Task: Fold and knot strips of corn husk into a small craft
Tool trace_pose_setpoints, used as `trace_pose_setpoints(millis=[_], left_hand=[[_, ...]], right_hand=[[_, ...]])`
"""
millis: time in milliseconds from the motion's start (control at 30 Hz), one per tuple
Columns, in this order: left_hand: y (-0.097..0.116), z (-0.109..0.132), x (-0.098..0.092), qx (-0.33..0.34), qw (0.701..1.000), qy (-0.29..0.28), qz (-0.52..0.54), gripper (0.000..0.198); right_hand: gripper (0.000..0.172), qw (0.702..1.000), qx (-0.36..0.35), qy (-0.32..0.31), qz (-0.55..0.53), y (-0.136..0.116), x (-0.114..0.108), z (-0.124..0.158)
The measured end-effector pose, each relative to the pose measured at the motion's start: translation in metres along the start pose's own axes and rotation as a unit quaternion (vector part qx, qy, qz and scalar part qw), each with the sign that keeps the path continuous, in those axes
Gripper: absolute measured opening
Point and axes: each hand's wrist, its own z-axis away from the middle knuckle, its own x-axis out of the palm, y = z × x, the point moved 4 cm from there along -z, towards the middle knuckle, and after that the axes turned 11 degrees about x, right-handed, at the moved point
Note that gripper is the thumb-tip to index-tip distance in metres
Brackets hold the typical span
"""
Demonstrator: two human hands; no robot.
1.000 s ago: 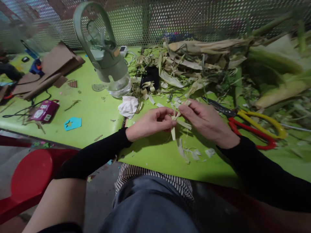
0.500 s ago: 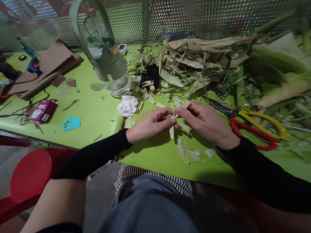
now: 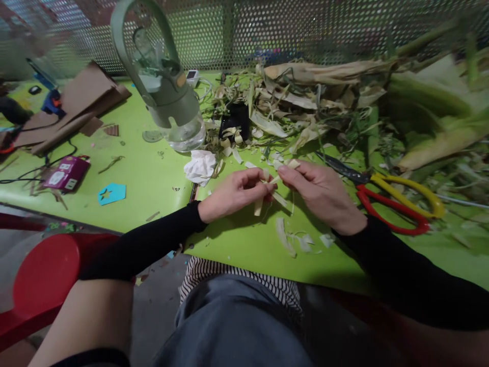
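Between both hands are pale, flat corn husk strips (image 3: 280, 199), crossed over one another, with loose ends pointing down and to the right. My left hand (image 3: 239, 193) pinches the crossing between thumb and fingers. My right hand (image 3: 317, 191) is closed on the end of a husk strip (image 3: 293, 163) that runs toward the left fingertips. A thin thread-like fibre hangs near the right thumb. Just below the hands, a curled husk scrap (image 3: 284, 237) and small shreds (image 3: 304, 242) lie on the green table (image 3: 237, 242).
Scissors (image 3: 397, 201) with red and yellow handles lie beside my right wrist. Behind spreads a heap of corn husks (image 3: 324, 92). A crumpled tissue (image 3: 200, 167) and a green-topped bottle (image 3: 173, 102) stand left of it. Farther left are a purple box (image 3: 68, 173) and brown cardboard (image 3: 82, 99).
My hands have drawn slightly apart, and the crossed strips have shifted left with my left hand. My right hand now holds one strip's end out to the right.
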Motion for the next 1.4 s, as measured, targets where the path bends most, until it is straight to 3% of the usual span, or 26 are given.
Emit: trace_pose_setpoints(millis=[133, 267, 433, 700, 867, 967, 1033, 1200, 1400], left_hand=[[-0.008, -0.001, -0.004, -0.028, 0.996, 0.014, 0.082, 0.018], [-0.013, -0.004, -0.007, -0.019, 0.992, 0.027, 0.124, 0.018], [-0.011, -0.008, -0.012, 0.017, 0.996, 0.050, 0.074, 0.019], [-0.005, -0.005, -0.011, 0.085, 0.995, 0.050, 0.016, 0.030], [-0.006, -0.005, -0.010, 0.105, 0.994, 0.041, 0.013, 0.036], [-0.007, -0.004, -0.010, 0.100, 0.994, 0.040, 0.000, 0.034], [-0.008, -0.003, -0.009, 0.092, 0.995, 0.037, -0.026, 0.031], [-0.008, -0.001, -0.005, 0.124, 0.981, -0.011, -0.145, 0.015], [-0.005, -0.004, -0.008, 0.131, 0.973, -0.078, -0.176, 0.027]], right_hand=[[0.058, 0.996, 0.061, -0.042, -0.041, 0.016, -0.001, -0.012], [0.061, 0.997, 0.056, -0.053, -0.018, 0.016, -0.002, -0.013], [0.058, 0.998, -0.012, -0.040, 0.047, 0.006, -0.003, -0.008], [0.027, 0.996, -0.085, 0.014, 0.037, -0.009, -0.006, -0.001], [0.022, 0.970, -0.217, 0.089, 0.057, -0.019, -0.008, 0.007], [0.018, 0.957, -0.259, 0.107, 0.077, -0.018, -0.008, 0.008], [0.010, 0.955, -0.262, 0.106, 0.090, -0.016, -0.007, 0.010], [0.014, 0.952, -0.247, 0.113, 0.139, -0.016, -0.002, 0.014], [0.023, 0.977, -0.167, 0.081, 0.103, -0.013, -0.007, 0.007]])
